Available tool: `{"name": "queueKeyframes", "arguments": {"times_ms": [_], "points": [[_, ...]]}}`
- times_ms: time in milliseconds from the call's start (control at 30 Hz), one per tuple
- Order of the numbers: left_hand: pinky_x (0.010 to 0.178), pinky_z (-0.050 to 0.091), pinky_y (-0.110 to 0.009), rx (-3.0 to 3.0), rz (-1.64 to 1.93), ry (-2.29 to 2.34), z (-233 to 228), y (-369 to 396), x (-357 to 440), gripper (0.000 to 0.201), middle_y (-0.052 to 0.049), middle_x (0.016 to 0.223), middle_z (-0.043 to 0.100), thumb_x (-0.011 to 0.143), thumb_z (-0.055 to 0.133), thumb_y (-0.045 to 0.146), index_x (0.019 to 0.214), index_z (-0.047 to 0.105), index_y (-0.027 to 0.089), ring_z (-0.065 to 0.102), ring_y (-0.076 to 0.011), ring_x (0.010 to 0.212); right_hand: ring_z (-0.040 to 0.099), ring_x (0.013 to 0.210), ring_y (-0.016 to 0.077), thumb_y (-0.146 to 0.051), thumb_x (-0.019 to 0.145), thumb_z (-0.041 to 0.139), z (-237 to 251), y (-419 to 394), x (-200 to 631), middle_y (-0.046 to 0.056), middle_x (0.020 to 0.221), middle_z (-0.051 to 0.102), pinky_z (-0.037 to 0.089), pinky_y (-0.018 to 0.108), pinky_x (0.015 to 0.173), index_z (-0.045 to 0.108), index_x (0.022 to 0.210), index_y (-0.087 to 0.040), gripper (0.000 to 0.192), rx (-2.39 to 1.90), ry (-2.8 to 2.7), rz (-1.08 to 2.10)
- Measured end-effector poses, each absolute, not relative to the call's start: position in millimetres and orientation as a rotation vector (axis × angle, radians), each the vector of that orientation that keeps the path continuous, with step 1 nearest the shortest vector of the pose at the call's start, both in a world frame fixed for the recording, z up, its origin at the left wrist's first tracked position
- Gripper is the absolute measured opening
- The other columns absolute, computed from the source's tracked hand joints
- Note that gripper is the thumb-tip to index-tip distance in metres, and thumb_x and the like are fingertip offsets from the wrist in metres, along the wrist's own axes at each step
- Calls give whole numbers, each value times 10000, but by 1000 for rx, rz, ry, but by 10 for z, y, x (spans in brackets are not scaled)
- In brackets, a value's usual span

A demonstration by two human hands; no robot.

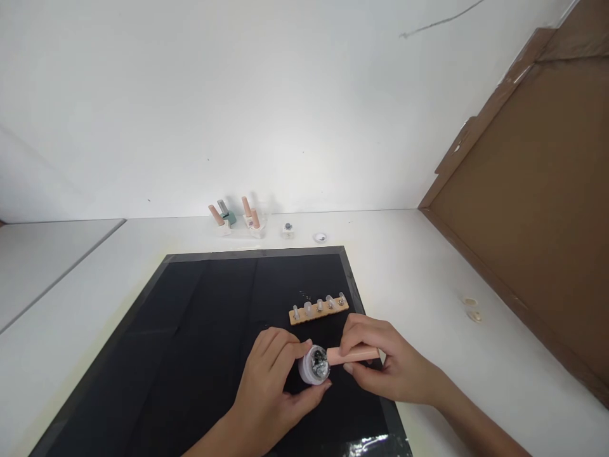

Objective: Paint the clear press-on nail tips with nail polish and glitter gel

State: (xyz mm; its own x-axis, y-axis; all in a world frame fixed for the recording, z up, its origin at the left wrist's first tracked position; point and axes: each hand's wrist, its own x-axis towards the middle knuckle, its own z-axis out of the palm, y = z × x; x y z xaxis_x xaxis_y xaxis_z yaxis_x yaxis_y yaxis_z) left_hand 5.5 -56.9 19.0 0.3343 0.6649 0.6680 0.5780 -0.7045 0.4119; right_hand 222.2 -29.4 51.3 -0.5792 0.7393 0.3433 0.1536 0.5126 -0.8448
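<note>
My left hand (273,384) is closed around a small white jar (308,369), tipped so its mouth faces right. Shiny silver and dark flakes show inside the jar. Between the fingers and thumb of my right hand (387,365) is a peach nail polish cap (354,355), held nearly level. Its narrow end meets the jar's mouth, and any brush on it cannot be made out. Just beyond both hands, a tan strip (311,316) carries several clear nail tips (320,304) standing in a row.
A black mat (200,330) with taped edges covers part of the white table. Behind it stand several nail polish bottles (252,222), a small square bottle (288,231) and a round white lid (320,238). Two small beige pieces (472,310) lie at right, near a brown cardboard panel (533,190).
</note>
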Motion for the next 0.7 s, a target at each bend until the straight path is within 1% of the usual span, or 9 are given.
{"name": "queueKeyframes", "arguments": {"times_ms": [100,300,467,700], "points": [[620,477,-356,2487,1320,1164,192,-567,55,238,-52,785,630,789,719,198,981,584,153,572,-214,716,489,621,108,-3,735,534,504,-290,2231,-8,769,539,354,223,546,600,876,-203,254,-743,-2024,1100],[623,476,-358,2495,1327,1160,188,-571,56,232,-56,778,633,786,727,187,969,590,147,570,-214,713,467,606,95,-69,788,581,504,-292,2248,-12,779,538,352,218,543,614,888,-200,168,-765,-2001,1186],[627,475,-356,2498,1352,1132,190,-573,61,214,-60,768,627,791,721,180,967,609,132,567,-213,709,458,591,85,-49,775,574,514,-297,2238,-19,779,532,348,205,524,619,876,-201,187,-785,-1987,1260],[629,481,-348,2511,1361,1134,215,-573,66,191,-59,771,629,816,706,193,965,602,134,568,-206,713,464,584,91,-57,770,555,540,-293,2241,-15,752,548,357,210,519,620,831,-189,159,-835,-1973,1306]]}}
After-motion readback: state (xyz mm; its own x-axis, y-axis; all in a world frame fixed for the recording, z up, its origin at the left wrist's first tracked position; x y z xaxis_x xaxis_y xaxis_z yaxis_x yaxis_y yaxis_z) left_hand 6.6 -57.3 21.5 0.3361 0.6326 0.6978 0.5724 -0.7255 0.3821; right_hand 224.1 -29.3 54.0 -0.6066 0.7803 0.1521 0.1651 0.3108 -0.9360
